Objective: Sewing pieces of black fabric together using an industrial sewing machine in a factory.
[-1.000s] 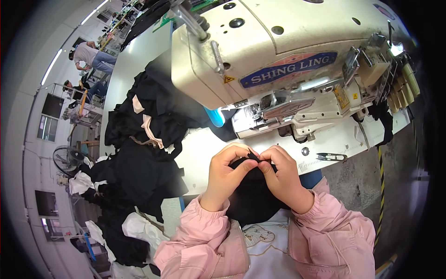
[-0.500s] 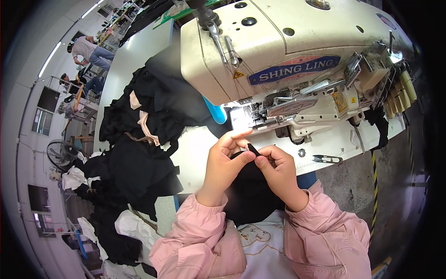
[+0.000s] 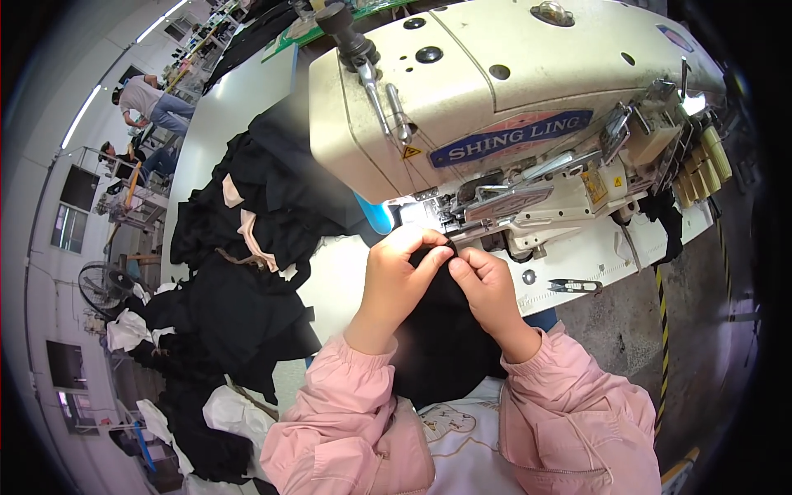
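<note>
A piece of black fabric (image 3: 441, 338) hangs from both my hands in front of the sewing machine (image 3: 511, 99), down towards my lap. My left hand (image 3: 400, 272) pinches its top edge between thumb and curled fingers. Close beside it, my right hand (image 3: 485, 289) grips the same edge, thumb on top. The fingertips of the two hands nearly meet. Just beyond them are the lit needle area (image 3: 421, 213) and a blue guard (image 3: 375, 214). Part of the fabric's edge is hidden by my fingers.
A heap of black fabric (image 3: 239, 305) covers the table's left side, with pale pink scraps (image 3: 252, 239) on it. Thread snips (image 3: 575, 285) lie to the right on the white tabletop (image 3: 330, 285). White crumpled pieces (image 3: 239, 412) lie lower left. Another person (image 3: 148, 103) stands far left.
My fingers have curled in further around the fabric edge, and its folded tip no longer sticks up between them. The view has shifted slightly.
</note>
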Demonstrator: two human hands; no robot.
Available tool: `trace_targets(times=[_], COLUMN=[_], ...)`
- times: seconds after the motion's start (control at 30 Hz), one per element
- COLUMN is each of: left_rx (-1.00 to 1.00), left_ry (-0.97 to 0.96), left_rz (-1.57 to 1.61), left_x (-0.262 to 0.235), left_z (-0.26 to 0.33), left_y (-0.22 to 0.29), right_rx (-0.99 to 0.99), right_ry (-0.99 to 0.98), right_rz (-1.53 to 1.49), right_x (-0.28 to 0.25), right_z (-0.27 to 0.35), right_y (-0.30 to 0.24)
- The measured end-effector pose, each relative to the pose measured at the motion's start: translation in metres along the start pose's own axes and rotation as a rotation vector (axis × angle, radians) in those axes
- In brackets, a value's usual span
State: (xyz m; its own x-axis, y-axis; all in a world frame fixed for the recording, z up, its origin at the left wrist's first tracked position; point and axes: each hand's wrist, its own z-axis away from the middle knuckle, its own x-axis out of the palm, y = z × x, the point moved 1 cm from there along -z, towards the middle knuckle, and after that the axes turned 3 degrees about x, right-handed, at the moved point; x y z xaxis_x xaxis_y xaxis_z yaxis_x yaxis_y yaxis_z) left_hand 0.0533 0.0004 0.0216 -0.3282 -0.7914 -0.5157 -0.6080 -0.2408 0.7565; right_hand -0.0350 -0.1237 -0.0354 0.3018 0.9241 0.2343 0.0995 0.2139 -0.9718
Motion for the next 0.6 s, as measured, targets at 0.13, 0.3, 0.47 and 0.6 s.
trace_targets(times=[0.13, 0.3, 0.47, 0.6], left_rx=[0.052, 0.464, 0.357, 0.336], left_ry=[-0.002, 0.247, 0.114, 0.113], left_rz=[-0.158, -0.577, -0.468, -0.484], left_x=[0.005, 0.009, 0.016, 0.018], left_z=[-0.003, 0.016, 0.025, 0.025], left_y=[0.0, 0.006, 0.003, -0.002], right_rx=[0.093, 0.068, 0.106, 0.122], right_ry=[0.098, 0.172, 0.17, 0.167], right_rz=[-0.048, -0.095, -0.143, -0.098], right_x=[0.004, 0.006, 0.006, 0.005], right_z=[-0.004, -0.014, -0.017, -0.019], right_y=[0.004, 0.013, 0.009, 0.002])
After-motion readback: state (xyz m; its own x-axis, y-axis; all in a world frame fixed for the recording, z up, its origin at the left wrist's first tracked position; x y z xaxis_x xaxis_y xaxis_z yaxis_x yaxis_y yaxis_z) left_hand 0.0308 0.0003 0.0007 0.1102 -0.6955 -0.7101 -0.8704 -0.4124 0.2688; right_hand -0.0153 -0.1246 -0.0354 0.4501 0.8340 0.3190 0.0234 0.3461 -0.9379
